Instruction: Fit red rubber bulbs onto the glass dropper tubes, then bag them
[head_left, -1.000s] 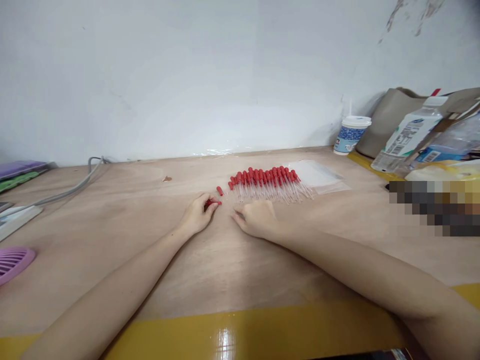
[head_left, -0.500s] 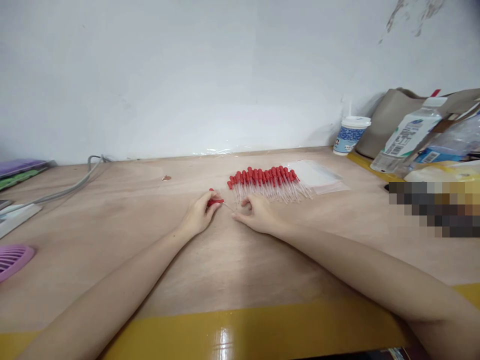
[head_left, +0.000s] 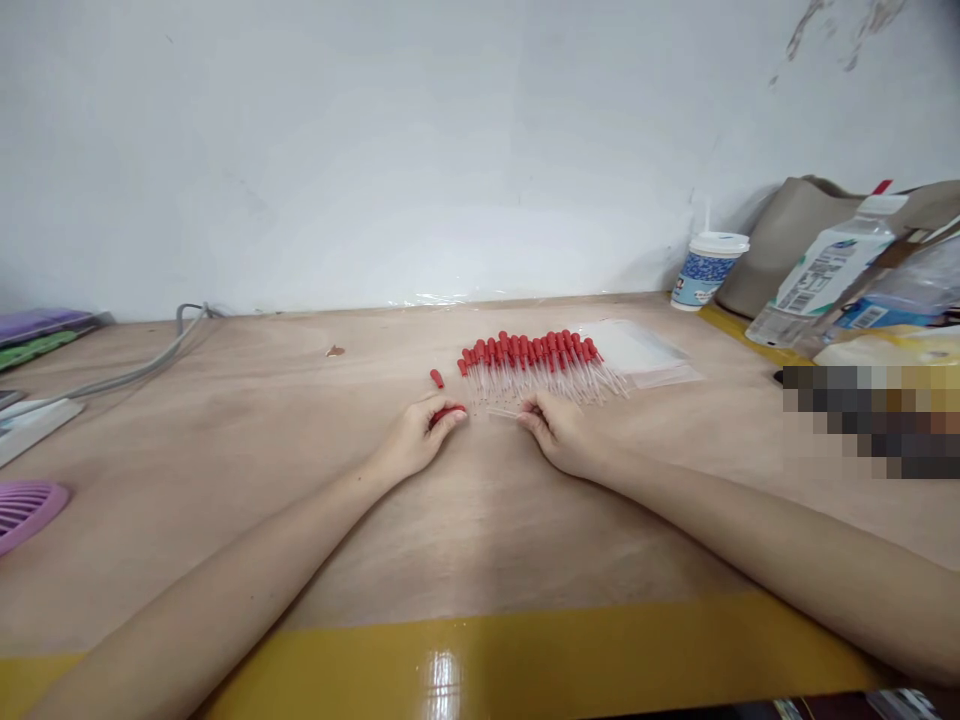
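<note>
My left hand (head_left: 420,435) is closed on a red rubber dropper bulb (head_left: 448,412), pinched between thumb and fingers. Across a small gap, my right hand (head_left: 555,430) pinches a clear dropper tube (head_left: 502,413), which points left toward the bulb. The two pieces are apart. One loose red bulb (head_left: 437,378) lies on the table just beyond my left hand. Behind my right hand spreads a row of droppers (head_left: 529,350), their red bulbs toward the wall and clear tubes toward me.
A clear plastic bag (head_left: 649,350) lies right of the droppers. Farther right are a paper cup (head_left: 709,270), a plastic bottle (head_left: 829,270) and a grey bag (head_left: 772,240). A grey cable (head_left: 161,360) and a pink slatted object (head_left: 30,515) are at left.
My right hand has moved right, away from my left hand, with the tube. The tube and the bulb in my left hand are now apart. The loose bulb is more fully visible.
</note>
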